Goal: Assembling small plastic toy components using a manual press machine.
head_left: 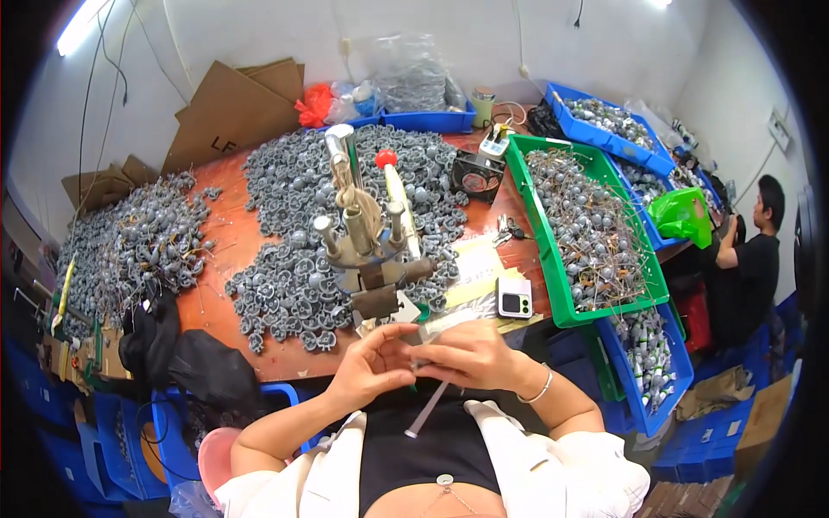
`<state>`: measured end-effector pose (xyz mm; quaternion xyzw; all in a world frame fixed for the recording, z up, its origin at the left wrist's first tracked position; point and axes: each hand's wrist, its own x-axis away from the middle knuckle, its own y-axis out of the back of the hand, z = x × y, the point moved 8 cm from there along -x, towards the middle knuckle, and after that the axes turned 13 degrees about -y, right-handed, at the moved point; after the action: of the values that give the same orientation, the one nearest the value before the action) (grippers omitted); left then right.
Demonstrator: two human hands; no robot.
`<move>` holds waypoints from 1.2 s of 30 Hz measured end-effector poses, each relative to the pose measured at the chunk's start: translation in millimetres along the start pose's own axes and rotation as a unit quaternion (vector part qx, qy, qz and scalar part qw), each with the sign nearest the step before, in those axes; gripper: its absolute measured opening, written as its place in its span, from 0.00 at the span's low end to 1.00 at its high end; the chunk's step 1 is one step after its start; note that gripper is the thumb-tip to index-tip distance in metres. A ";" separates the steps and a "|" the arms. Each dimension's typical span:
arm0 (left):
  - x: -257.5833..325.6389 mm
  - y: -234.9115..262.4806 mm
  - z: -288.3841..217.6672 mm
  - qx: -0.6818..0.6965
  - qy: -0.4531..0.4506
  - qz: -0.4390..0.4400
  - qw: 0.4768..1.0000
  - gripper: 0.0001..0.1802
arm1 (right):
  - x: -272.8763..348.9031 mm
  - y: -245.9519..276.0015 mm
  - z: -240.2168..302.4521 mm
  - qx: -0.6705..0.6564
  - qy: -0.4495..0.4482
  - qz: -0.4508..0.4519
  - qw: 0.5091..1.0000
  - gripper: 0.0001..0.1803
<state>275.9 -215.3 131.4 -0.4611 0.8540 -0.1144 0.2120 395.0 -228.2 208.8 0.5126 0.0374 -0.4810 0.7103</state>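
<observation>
Head view shows the left hand (373, 367) and right hand (473, 352) meeting at the table's (205, 315) near edge, fingers curled inward; what they pinch cannot be told. A pale thin rod (427, 412) slants below the right fingers, before the hand-lever press (357, 231).

Wears wht jkt (570, 470), blk top (414, 470), slvr bracelet (546, 385) & neck chain (447, 490).

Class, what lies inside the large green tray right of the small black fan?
The green tray holds a heap of grey rounded parts mixed with thin wires. The heap covers most of the tray's floor, so anything underneath cannot be seen.
</observation>
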 end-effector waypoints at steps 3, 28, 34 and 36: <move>7.9 4.7 2.0 -0.040 0.006 0.098 0.994 0.28 | -27.1 61.8 -14.7 0.015 0.027 -0.179 0.983 0.14; -15.5 303.3 -83.8 -0.476 -0.149 -0.272 0.823 0.09 | -258.9 234.7 -182.0 -0.383 -0.134 -0.081 0.910 0.24; -88.4 452.2 -64.1 -0.568 -0.168 -0.326 0.737 0.21 | -90.0 197.1 -136.1 -0.324 -0.324 -0.157 0.875 0.21; -92.3 486.6 -63.0 -0.640 -0.134 -0.346 0.673 0.26 | -42.4 151.8 -130.1 -0.370 -0.389 -0.206 0.818 0.21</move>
<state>-68.4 128.8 20.6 -0.7568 0.4599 0.4580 -0.0777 539.2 -99.7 275.7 -0.0377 0.0374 -0.7253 0.6864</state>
